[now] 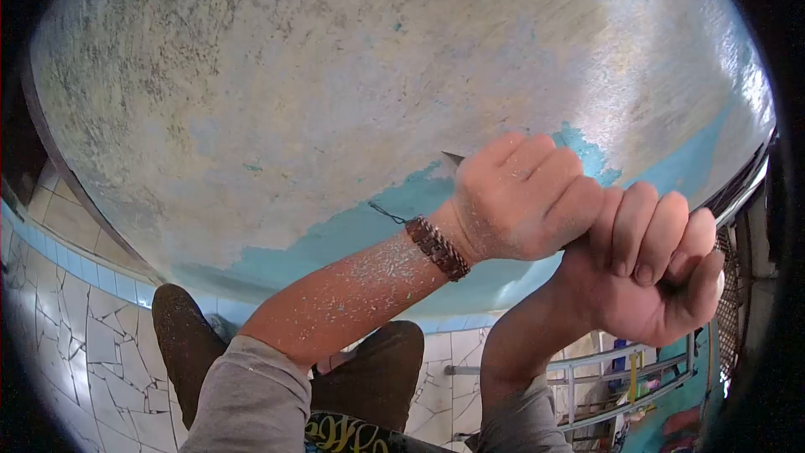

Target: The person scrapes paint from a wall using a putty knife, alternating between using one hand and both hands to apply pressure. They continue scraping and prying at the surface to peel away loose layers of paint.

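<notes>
My left hand (528, 193) is closed in a fist around a scraper. Only the scraper's dark, pointed metal tip (453, 158) shows, sticking out to the left against the wall; the handle is hidden by my fingers. Pressed against it on the right, my right hand (650, 264) is also closed, fingers curled round what seems to be the same tool's handle. Behind both hands rises the wall (352, 75), its upper part bared to mottled grey and beige. A band of light blue paint (352, 239) with a ragged edge runs along its lower part. Pale flakes dust my left forearm.
Below is a cracked-tile floor (92, 352), with a strip of light blue tiles (126, 285) along the wall's base. A metal ladder-like frame (579, 369) stands at the lower right, close to my right forearm. My knees (390, 352) are bent near the wall.
</notes>
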Demonstrator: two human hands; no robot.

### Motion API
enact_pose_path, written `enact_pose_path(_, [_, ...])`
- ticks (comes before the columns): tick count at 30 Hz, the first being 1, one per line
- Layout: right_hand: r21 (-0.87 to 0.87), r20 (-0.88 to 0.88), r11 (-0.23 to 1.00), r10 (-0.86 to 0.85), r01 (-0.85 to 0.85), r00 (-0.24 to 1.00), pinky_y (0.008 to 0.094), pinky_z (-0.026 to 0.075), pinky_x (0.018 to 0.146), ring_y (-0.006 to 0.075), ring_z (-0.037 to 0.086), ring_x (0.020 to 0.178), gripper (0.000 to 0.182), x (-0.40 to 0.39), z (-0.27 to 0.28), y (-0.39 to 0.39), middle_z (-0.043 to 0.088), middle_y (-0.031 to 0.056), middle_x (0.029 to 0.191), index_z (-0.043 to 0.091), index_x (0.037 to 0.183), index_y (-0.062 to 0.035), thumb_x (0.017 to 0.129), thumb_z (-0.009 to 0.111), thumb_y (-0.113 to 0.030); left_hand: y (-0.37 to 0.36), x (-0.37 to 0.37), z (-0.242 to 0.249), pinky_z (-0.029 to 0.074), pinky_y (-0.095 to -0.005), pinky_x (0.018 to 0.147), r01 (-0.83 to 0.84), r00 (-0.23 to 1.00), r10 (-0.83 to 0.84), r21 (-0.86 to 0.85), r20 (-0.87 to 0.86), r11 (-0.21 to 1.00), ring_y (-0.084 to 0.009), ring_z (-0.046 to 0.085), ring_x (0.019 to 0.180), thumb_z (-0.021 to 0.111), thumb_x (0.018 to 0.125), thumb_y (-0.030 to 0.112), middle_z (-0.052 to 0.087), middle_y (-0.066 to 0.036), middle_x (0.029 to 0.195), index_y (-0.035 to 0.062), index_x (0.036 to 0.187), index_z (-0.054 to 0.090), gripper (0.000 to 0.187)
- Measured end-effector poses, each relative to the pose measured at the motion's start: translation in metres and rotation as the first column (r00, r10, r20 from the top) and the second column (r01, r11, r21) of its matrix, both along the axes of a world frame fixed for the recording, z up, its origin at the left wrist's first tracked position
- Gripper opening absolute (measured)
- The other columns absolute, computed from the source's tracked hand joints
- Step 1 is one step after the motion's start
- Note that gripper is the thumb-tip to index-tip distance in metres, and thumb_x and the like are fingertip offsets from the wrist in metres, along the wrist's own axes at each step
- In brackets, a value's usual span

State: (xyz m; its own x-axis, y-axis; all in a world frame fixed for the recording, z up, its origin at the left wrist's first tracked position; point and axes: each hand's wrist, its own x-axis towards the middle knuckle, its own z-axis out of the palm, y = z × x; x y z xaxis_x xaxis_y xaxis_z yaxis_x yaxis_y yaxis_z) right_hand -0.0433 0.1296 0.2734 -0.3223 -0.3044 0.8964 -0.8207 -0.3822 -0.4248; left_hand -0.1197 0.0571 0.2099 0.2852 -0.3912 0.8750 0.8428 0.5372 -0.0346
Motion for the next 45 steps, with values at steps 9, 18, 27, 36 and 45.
enact_pose_path(9, [0.019, 0.104, 1.0, 0.005, -0.007, 0.995, 0.0251, 0.031, 0.05, 0.0129, 0.035, 0.052, 0.045, 0.013, 0.008, 0.0, 0.04, -0.0001, 0.063, 0.044, 0.074, -0.0138, 0.087, 0.052, -0.057, 0.01, 0.002, 0.004, 0.033, -0.0301, 0.046, -0.012, 1.0, 0.012, 0.06, -0.01, 0.998, -0.0173, 0.046, 0.054, 0.061, 0.058, 0.015, 0.042, 0.0, 0.064, 0.0135, 0.066, 0.048, 0.015])
enact_pose_path(18, [0.03, 0.068, 0.999, -0.026, 0.024, 0.997, 0.0258, 0.03, 0.048, 0.0125, 0.036, 0.05, 0.046, 0.025, 0.009, -0.003, 0.04, 0.0, 0.058, 0.041, 0.067, -0.0153, 0.091, 0.043, -0.055, 0.003, 0.015, 0.001, 0.031, -0.0309, 0.043, 0.037, 0.999, -0.037, -0.005, 0.025, 0.999, -0.0191, 0.045, 0.049, 0.073, 0.064, 0.007, 0.039, -0.001, 0.061, 0.0149, 0.064, 0.049, 0.025])
enact_pose_path(27, [-0.018, 0.119, 0.998, 0.063, -0.061, 0.991, 0.0276, 0.036, 0.05, 0.0117, 0.04, 0.051, 0.036, 0.017, 0.021, 0.003, 0.043, 0.0008, 0.062, 0.045, 0.069, -0.0144, 0.098, 0.042, -0.036, 0.004, 0.007, -0.002, 0.031, -0.0312, 0.042, -0.019, 0.998, 0.016, 0.05, 0.06, 0.999, -0.0187, 0.043, 0.047, 0.072, 0.066, 0.005, 0.04, -0.001, 0.058, 0.0142, 0.061, 0.046, 0.028])
enact_pose_path(36, [0.084, 0.103, 0.995, 0.046, -0.055, 0.994, 0.0274, 0.034, 0.045, 0.0114, 0.037, 0.046, 0.035, 0.007, 0.009, -0.004, 0.042, -0.0008, 0.057, 0.042, 0.066, -0.0148, 0.098, 0.04, -0.03, 0.005, 0.007, -0.021, 0.033, -0.0321, 0.043, 0.008, 0.992, -0.018, 0.077, 0.125, 0.997, -0.0193, 0.047, 0.049, 0.072, 0.068, 0.006, 0.044, -0.001, 0.06, 0.0164, 0.064, 0.051, 0.024])
enact_pose_path(45, [0.093, 0.104, 0.993, 0.068, -0.077, 0.992, 0.0295, 0.033, 0.046, 0.0119, 0.037, 0.047, 0.033, 0.009, 0.009, 0.002, 0.043, -0.0002, 0.059, 0.042, 0.068, -0.0145, 0.097, 0.04, -0.03, 0.002, 0.01, -0.032, 0.035, -0.0302, 0.047, -0.018, 0.985, 0.014, 0.02, 0.174, 1.0, -0.0176, 0.049, 0.054, 0.067, 0.067, 0.007, 0.045, 0.0, 0.064, 0.0138, 0.067, 0.051, 0.017])
